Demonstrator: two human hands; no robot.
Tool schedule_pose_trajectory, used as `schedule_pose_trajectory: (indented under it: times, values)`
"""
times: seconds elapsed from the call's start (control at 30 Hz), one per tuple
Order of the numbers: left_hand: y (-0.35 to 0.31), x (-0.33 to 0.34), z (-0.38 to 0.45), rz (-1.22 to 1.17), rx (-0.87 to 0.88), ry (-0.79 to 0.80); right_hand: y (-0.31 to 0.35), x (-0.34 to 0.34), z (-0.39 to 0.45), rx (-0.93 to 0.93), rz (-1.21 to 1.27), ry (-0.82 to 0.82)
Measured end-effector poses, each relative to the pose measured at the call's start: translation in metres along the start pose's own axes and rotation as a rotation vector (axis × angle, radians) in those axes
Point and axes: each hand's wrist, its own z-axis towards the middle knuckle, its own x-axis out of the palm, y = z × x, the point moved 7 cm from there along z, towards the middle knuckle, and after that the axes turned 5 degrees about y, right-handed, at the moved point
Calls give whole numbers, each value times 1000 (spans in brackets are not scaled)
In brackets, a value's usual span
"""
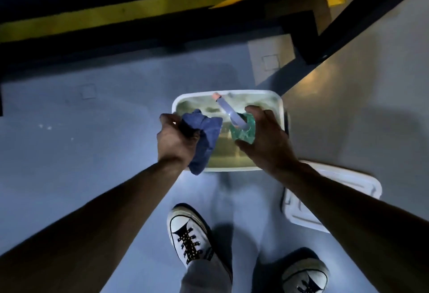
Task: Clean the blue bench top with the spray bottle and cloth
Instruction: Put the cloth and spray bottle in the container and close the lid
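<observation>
One wide-angle view from the person's head looks almost straight down at the floor (92, 153). Both forearms enter from the lower corners and meet near the frame's centre over a white tub (282, 107), seen at arm's length. Two shoes (188, 234) sit at the bottom edge. Yellow floor stripes (104, 21) cross the top. Edges bend from lens distortion.

Your left hand (177, 139) grips the bunched blue cloth (204, 137); your right hand (267, 139) wraps the green spray bottle (242, 130), both over the open white tub (279, 107) on the floor. Lid (334, 200) beside it.
</observation>
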Motion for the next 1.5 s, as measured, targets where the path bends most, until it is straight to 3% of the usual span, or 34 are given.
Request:
schedule_pose_trajectory:
  times: [0.17,0.37,0.5,0.6,0.67,0.73,0.83,1.03,1.27,1.37,1.5]
  values:
    - [9,46,28,115,141,51,-25,55,39,75,-323,45]
    - [23,84,47,219,81,242,-28,81,64,109,-611,85]
    - [18,76,35,199,107,250,-28,70,56,73,-447,60]
    - [-3,63,6,76,207,177,-17,35,31,-94,-162,-119]
    - [-24,64,-17,-65,240,167,-24,2,6,-90,45,-241]
    - [-43,83,-42,-152,271,242,-48,-27,-21,-1,181,-280]
    - [-62,125,-81,-224,327,312,-100,-59,-66,143,171,-295]
    - [-62,216,-149,27,483,337,-259,-54,-150,666,203,-195]
    - [-6,320,-130,283,167,350,-389,-12,-197,1037,202,-58]
    - [10,335,-129,277,74,281,-406,8,-200,1083,247,-38]
    - [15,339,-134,131,7,264,-402,11,-200,1087,346,-131]
